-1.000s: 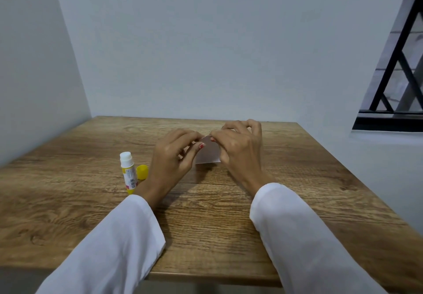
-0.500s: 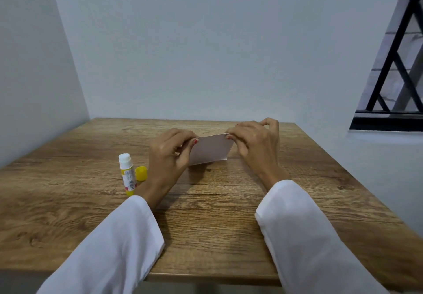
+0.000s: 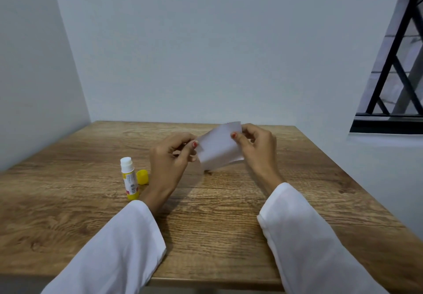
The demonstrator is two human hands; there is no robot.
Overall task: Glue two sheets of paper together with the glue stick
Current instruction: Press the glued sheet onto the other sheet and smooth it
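White paper [image 3: 219, 148] is held up above the wooden table [image 3: 229, 213], towards its far edge, tilted and stretched between both hands. The left hand [image 3: 169, 158] pinches its left end between thumb and fingers; the right hand [image 3: 256, 147] pinches the right end. The uncapped glue stick [image 3: 129, 178] stands upright near the left edge, its yellow cap [image 3: 142, 176] just beside it.

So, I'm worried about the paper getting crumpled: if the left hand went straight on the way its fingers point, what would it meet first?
Probably the white paper it already pinches; the left hand points rightward, with the right hand beyond, though depth is unclear.
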